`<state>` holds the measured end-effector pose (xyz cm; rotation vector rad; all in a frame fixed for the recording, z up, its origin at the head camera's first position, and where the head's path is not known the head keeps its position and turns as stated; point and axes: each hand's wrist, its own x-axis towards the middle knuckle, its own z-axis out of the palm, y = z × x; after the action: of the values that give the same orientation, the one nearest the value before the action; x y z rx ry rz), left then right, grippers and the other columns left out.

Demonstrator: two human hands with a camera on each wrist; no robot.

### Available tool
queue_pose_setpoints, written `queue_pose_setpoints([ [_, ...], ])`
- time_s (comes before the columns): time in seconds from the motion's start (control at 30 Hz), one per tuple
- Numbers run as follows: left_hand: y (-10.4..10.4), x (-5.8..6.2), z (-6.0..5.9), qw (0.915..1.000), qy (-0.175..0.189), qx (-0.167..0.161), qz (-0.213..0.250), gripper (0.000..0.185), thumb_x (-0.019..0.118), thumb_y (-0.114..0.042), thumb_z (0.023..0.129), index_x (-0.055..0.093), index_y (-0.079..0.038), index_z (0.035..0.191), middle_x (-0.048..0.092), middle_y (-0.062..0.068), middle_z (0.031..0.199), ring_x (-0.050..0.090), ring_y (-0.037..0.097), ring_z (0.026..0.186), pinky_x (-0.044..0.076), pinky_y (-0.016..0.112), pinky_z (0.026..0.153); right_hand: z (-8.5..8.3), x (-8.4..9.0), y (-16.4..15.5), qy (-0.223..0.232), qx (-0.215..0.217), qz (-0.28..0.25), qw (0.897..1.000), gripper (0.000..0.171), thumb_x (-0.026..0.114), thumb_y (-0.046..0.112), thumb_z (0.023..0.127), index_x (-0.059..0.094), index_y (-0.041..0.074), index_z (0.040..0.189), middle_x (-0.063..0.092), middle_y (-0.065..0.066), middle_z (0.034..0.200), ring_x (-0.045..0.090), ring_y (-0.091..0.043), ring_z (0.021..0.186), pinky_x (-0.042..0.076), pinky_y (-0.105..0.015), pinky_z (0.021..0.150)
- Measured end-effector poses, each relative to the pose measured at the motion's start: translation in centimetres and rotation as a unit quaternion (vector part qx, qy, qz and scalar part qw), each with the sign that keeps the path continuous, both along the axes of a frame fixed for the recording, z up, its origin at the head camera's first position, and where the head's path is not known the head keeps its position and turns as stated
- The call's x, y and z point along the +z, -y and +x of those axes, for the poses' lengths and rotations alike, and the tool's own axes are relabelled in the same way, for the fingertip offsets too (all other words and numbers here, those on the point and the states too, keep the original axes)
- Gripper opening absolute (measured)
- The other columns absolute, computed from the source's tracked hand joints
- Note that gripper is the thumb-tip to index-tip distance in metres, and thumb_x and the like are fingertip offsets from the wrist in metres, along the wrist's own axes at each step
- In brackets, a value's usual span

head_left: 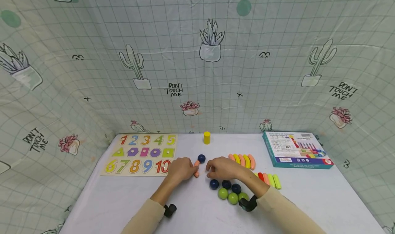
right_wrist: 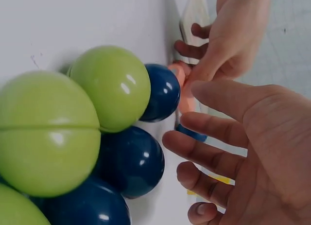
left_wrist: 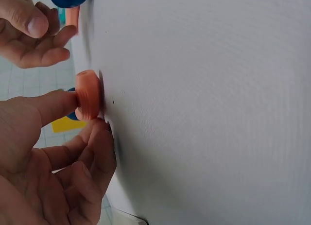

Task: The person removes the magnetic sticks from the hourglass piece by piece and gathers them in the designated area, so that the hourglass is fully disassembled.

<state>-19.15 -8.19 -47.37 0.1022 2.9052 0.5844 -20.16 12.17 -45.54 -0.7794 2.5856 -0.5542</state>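
My left hand (head_left: 182, 168) pinches a small salmon-orange curved piece (head_left: 196, 168) between thumb and fingers, low at the white table. In the left wrist view the thumb touches one side of this orange piece (left_wrist: 88, 96), and fingertips meet its lower end. A dark blue ball (head_left: 201, 158) lies just beyond it. Across from it, my right hand (head_left: 223, 168) hovers with fingers loosely bent and holds nothing. Nearest to that hand in the right wrist view are dark blue balls (right_wrist: 131, 162) and green balls (right_wrist: 112, 86), grouped on the table.
Yellow and salmon curved pieces (head_left: 242, 161) stand in a row, right of centre. Behind the right forearm lie red, salmon and lime sticks (head_left: 271, 180). A yellow cylinder (head_left: 206, 138) stands at the back. A number puzzle board (head_left: 123, 155) lies left, a teal-edged box (head_left: 297, 150) right.
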Motion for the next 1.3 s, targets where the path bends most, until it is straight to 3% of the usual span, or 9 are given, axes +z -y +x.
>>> queue_pose_setpoints([
  [0.13,0.2,0.0,-0.2,0.9999,-0.009,0.001,0.007,0.032,0.072,-0.041,0.09,0.072,-0.01,0.101,0.06,-0.001,0.069,0.052,0.016,0.059,0.036,0.03,0.051,-0.2,0.0,0.0,-0.01,-0.015,0.002,1.0,0.027,0.071,0.031,0.094,0.07,0.017,0.116,0.064,0.007,0.089,0.056,-0.01,0.074,0.048,-0.029,0.068],
  [0.27,-0.1,0.0,-0.4,0.9999,0.001,0.007,0.014,0.049,0.074,-0.038,0.089,0.066,-0.004,0.124,0.066,0.007,0.078,0.054,0.019,0.062,0.037,0.031,0.052,-0.3,-0.2,0.4,-0.012,-0.004,0.0,1.0,0.031,0.071,0.032,0.093,0.07,0.015,0.119,0.063,0.008,0.086,0.055,-0.01,0.073,0.048,-0.028,0.067],
  [0.37,-0.4,0.0,-0.5,0.9997,0.005,0.011,0.022,0.058,0.074,-0.036,0.089,0.06,0.0,0.132,0.068,0.013,0.086,0.055,0.021,0.064,0.038,0.032,0.052,-0.3,-0.4,0.9,-0.006,0.004,0.002,1.0,0.034,0.072,0.032,0.093,0.069,0.015,0.123,0.062,0.009,0.086,0.055,-0.01,0.072,0.047,-0.027,0.066],
  [0.43,-0.5,0.0,-0.5,0.9995,0.004,0.009,0.03,0.055,0.073,-0.036,0.09,0.061,-0.001,0.131,0.068,0.012,0.087,0.055,0.021,0.065,0.039,0.032,0.053,-0.4,-0.4,1.2,-0.005,0.006,0.002,1.0,0.035,0.072,0.031,0.093,0.069,0.015,0.124,0.062,0.009,0.086,0.055,-0.01,0.071,0.047,-0.028,0.066],
  [0.67,-0.2,0.0,-0.3,0.998,-0.008,-0.025,0.057,0.029,0.069,-0.029,0.095,0.072,-0.01,0.117,0.058,-0.003,0.059,0.049,0.013,0.051,0.031,0.026,0.046,-1.0,-0.4,1.3,-0.02,-0.03,-0.013,0.999,0.036,0.072,0.021,0.093,0.064,0.012,0.127,0.065,0.004,0.089,0.056,-0.012,0.075,0.049,-0.031,0.071],
  [0.87,0.1,0.0,-0.4,0.9962,-0.032,-0.057,0.058,0.026,0.072,-0.021,0.092,0.075,-0.015,0.117,0.061,-0.006,0.071,0.05,0.01,0.056,0.035,0.025,0.048,-1.8,-0.8,0.9,-0.015,-0.07,-0.037,0.997,0.051,0.076,0.018,0.09,0.056,0.013,0.137,0.065,0.0,0.091,0.057,-0.014,0.076,0.051,-0.033,0.071],
  [1.03,0.1,0.1,-0.3,0.9951,-0.034,-0.078,0.05,0.026,0.075,-0.022,0.089,0.076,-0.016,0.115,0.061,-0.004,0.076,0.051,0.012,0.062,0.037,0.027,0.052,-2.0,-1.2,0.7,-0.017,-0.066,-0.026,0.997,0.04,0.076,0.02,0.09,0.064,0.013,0.127,0.064,0.001,0.089,0.056,-0.014,0.075,0.049,-0.033,0.069],
  [1.3,-0.2,-0.1,-0.3,0.9954,-0.016,-0.072,0.061,0.023,0.081,-0.025,0.084,0.076,-0.018,0.105,0.062,-0.005,0.08,0.052,0.013,0.066,0.039,0.028,0.056,-1.9,-1.5,0.6,-0.032,-0.065,-0.035,0.997,0.032,0.078,0.024,0.089,0.066,0.011,0.116,0.062,0.002,0.084,0.055,-0.013,0.073,0.048,-0.032,0.068],
])
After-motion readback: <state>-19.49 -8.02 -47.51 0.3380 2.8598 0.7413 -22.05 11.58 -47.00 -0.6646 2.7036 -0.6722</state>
